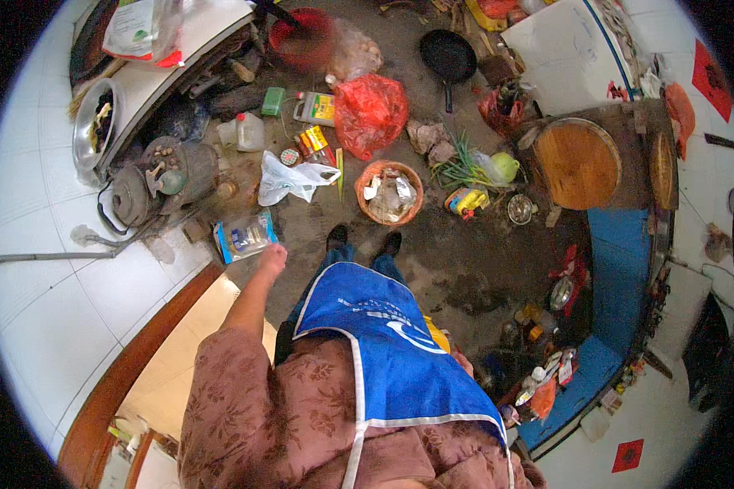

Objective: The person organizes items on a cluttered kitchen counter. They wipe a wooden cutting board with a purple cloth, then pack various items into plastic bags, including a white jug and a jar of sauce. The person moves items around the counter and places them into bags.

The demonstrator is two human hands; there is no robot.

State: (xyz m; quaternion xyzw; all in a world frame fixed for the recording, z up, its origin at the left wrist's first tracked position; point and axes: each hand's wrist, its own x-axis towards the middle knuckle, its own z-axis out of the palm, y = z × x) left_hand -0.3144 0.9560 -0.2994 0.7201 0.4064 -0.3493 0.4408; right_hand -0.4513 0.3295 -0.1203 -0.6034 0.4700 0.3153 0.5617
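Note:
My left hand (273,259) is closed at the lower right corner of a blue-edged, partly clear plastic package (246,237), which bears writing. Of my right hand (463,363) only a small part shows past the edge of the blue apron (397,360). A yellow thing (437,335) pokes out beside it, mostly covered, and the fingers are hidden. Ahead of my feet stands an orange basket (360,189) lined with clear plastic and holding crumpled wrappers. To its left a white plastic bag (287,180) lies on the floor.
A red plastic bag (370,113), an oil jug (315,109) and a black frying pan (448,56) are farther ahead. Spring onions (462,165) and a yellow bottle (467,200) lie right of the basket. A round wooden board (578,164) is at the right; a wooden door frame (140,360) stands left.

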